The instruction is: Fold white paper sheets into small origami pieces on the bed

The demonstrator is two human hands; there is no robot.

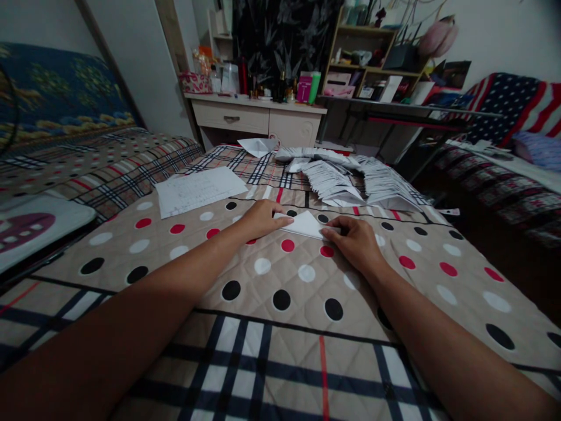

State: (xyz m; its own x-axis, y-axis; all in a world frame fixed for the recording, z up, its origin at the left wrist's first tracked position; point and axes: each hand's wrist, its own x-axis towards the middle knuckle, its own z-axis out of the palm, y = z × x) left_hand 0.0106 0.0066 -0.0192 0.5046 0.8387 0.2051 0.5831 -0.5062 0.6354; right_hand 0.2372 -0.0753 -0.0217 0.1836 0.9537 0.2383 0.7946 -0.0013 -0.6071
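A small folded sheet of white paper (305, 224) with a pointed top lies on the bedspread, between my two hands. My left hand (265, 218) pinches its left end, thumb on top. At the opposite end, my right hand (354, 238) grips the paper between thumb and curled fingers. Beyond them spread rows of many folded white papers (335, 182), stacked in overlapping lines. Some sheets of paper with handwriting (199, 190) lie flat to the left. Another folded paper (258, 147) rests farther back.
The quilted bedspread (280, 327) has dots and plaid bands. A white lidded object, perhaps a laptop (48, 228), sits at the left edge. Behind the bed stand a white cabinet (232, 118) crowded with bottles and a wooden shelf (367, 33). A flag-patterned cover (508, 108) hangs at right.
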